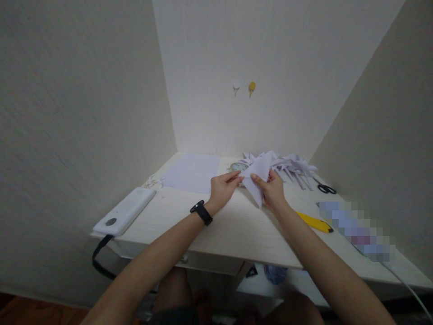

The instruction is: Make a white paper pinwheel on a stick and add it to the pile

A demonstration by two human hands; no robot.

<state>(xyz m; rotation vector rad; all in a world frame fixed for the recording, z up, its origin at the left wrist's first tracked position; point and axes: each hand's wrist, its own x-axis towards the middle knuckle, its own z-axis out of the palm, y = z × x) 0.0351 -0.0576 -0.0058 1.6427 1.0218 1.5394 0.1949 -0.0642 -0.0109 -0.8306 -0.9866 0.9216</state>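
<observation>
Both my hands hold one folded white paper piece (257, 177), a pointed triangular shape, just above the pale desk (237, 230). My left hand (221, 189), with a black band on its wrist, pinches the paper's left edge. My right hand (273, 192) grips its right side, fingers curled around the fold. Behind the paper lies a pile of folded white paper shapes (291, 164).
A flat white sheet (194, 172) lies at the back left, with paper scraps (154, 181) beside it. A white power bank (124, 211) with a black strap sits on the left edge. Black scissors (325, 187) and a yellow utility knife (314, 222) lie on the right. Walls close in on three sides.
</observation>
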